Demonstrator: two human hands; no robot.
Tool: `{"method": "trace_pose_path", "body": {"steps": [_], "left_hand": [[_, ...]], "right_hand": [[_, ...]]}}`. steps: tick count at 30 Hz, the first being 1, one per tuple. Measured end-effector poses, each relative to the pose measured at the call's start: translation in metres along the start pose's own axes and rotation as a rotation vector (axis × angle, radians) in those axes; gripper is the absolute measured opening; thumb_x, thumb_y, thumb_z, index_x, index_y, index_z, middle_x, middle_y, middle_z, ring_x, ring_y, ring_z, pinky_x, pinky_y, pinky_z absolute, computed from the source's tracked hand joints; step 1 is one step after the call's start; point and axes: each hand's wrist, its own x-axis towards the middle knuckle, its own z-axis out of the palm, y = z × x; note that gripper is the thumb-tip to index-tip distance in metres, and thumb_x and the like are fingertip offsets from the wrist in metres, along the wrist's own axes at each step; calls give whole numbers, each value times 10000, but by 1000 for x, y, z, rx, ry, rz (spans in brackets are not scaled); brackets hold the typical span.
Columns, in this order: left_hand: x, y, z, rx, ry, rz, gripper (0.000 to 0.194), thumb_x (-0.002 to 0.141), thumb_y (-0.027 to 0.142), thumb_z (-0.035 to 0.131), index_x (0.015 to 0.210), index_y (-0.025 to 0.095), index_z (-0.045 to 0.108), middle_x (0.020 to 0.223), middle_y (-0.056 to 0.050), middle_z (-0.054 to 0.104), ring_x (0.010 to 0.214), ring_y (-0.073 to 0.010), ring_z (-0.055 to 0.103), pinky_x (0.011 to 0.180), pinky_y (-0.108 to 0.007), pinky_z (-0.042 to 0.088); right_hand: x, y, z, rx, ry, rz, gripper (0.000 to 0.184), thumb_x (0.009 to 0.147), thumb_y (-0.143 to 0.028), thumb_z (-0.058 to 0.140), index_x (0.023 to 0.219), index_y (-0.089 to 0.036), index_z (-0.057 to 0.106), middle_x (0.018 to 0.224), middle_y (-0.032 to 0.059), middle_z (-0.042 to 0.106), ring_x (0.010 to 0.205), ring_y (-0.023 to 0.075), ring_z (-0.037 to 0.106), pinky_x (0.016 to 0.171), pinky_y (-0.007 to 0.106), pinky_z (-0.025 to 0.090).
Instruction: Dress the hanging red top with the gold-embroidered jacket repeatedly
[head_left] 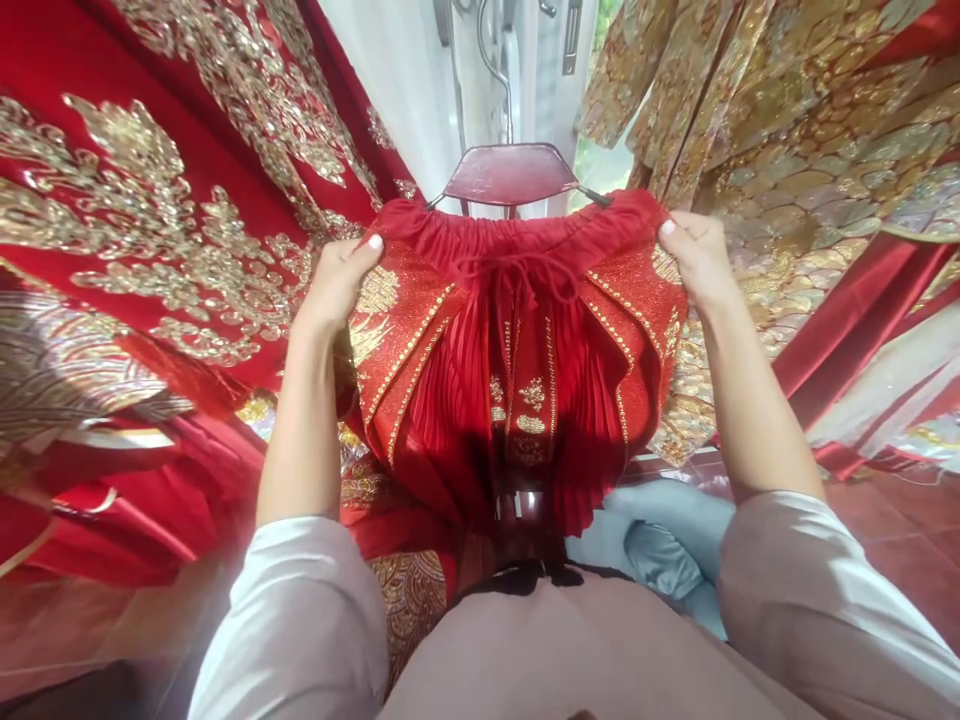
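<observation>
Stretched out in front of me is a red pleated skirt [450, 390] with a gathered waistband, a tied drawstring and gold-studded panels. My left hand [341, 275] grips the waistband's left end, thumb on top. The right end is pinched in my right hand [699, 255] the same way; the fingers of both hands are hidden behind the cloth. A hanger [517, 172] with a dark red middle plate and a metal hook rises behind the waistband, its side arms reaching the skirt at both ends. The skirt's lower part hangs down toward my body.
A red garment with gold embroidery [247, 180] hangs close on the left. On the right hangs a gold sequined garment [810, 170], with red satin cloth [862, 330] beside it. A white door frame [551, 85] stands behind the hanger. Reddish floor tiles [911, 530] show below.
</observation>
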Motion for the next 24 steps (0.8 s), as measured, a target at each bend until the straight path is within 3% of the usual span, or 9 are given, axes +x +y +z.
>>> {"method": "trace_pose_path", "body": {"steps": [2,4,6,8,13,15,19,22,24], "left_hand": [[-14,6,3,100,198,120,404,887,540,451,728,170,482,777,-45,542,820,-184,520,754,-335,392],[-44,17,13,301,514,263,399,855,521,497,931,131,543,1006,-101,576,1027,-245,497,897,-401,360],[-78,23,28,478,618,275,479,796,555,542,985,116,551,1045,-141,576,1043,-294,486,930,-452,327],[-102,23,46,569,473,195,545,737,593,592,992,112,558,1049,-173,574,1020,-333,493,898,-464,335],[-110,17,65,674,13,40,213,868,280,429,773,149,569,799,-127,595,788,-268,558,703,-349,368],[-112,23,65,631,-57,51,213,857,227,417,687,169,531,712,-83,575,671,-217,541,609,-303,338],[-131,35,75,374,23,117,302,886,302,417,621,176,491,639,-47,546,603,-170,523,590,-278,371],[-142,31,99,91,-65,39,303,866,432,517,888,140,594,840,-90,649,732,-188,608,697,-299,468],[-140,24,117,-4,-83,8,520,824,478,591,1190,116,516,1132,-162,616,952,-233,619,823,-347,488]], "right_hand": [[-17,-6,2,-213,221,-123,353,935,-315,470,1043,-26,641,979,147,669,823,96,592,727,257,419],[-49,-17,13,-417,598,-303,326,911,-349,515,1017,-73,652,960,127,676,889,152,606,797,315,430],[-87,-28,35,-482,830,-474,230,917,-270,478,886,-120,649,814,79,668,780,152,609,751,310,439],[-118,-35,68,-438,631,-497,170,882,-236,509,794,-156,629,695,38,642,650,131,588,653,260,437],[-129,-31,136,-215,122,103,334,842,-451,518,766,-139,609,720,72,623,593,148,521,564,261,377],[-125,-24,146,102,64,189,378,838,-478,496,654,-153,552,626,36,560,546,123,457,547,250,355],[-138,-13,154,678,50,302,383,768,-549,569,733,-168,583,692,6,597,621,125,512,622,247,424],[-152,-11,161,818,47,377,393,747,-559,602,851,-181,627,816,18,661,722,147,577,722,271,464],[-155,-11,165,862,24,405,407,730,-565,622,876,-185,634,837,21,673,734,152,591,739,281,472]]}}
